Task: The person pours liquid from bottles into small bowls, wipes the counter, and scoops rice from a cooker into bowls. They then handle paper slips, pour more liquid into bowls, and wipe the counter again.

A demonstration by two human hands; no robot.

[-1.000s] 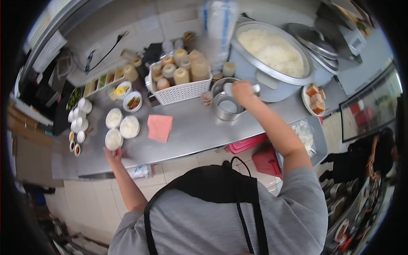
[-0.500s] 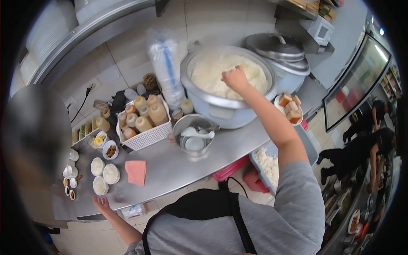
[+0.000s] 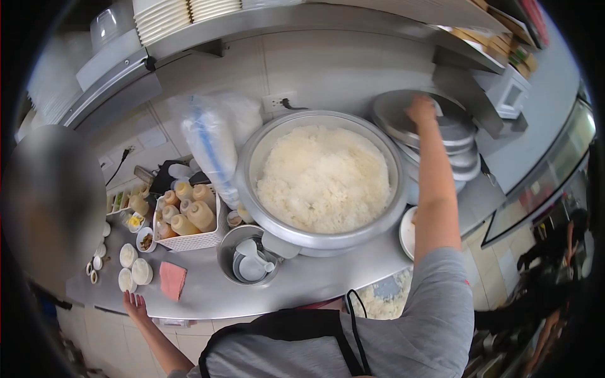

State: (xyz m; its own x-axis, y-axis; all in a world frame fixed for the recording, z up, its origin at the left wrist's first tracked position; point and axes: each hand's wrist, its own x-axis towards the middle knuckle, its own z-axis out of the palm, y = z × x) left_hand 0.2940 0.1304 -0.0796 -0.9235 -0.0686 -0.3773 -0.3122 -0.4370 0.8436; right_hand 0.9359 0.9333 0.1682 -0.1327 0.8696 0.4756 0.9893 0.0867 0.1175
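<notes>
My right hand (image 3: 421, 109) is closed at the handle of a grey metal pot lid (image 3: 394, 113), which rests on the stacked pot at the back right. To its left stands a large open rice cooker (image 3: 249, 189) heaped with cooked white rice (image 3: 324, 176). My left hand (image 3: 134, 305) is open, fingers spread, at the counter's front edge. Just beyond it sit several white bowls of rice (image 3: 141, 271). A folded pink cloth (image 3: 172, 280) lies to the right of the bowls.
A white basket of squeeze bottles (image 3: 201, 238) stands by a metal pot (image 3: 230, 242) holding a white scoop (image 3: 255, 259). A plate (image 3: 408, 234) is partly hidden behind my right arm. A steel shelf (image 3: 302, 17) runs overhead. Another person (image 3: 50, 214) is at the left.
My right hand has moved from above the rice to the lid of the pot on the right. The view has shifted. My left hand remains near the bowls.
</notes>
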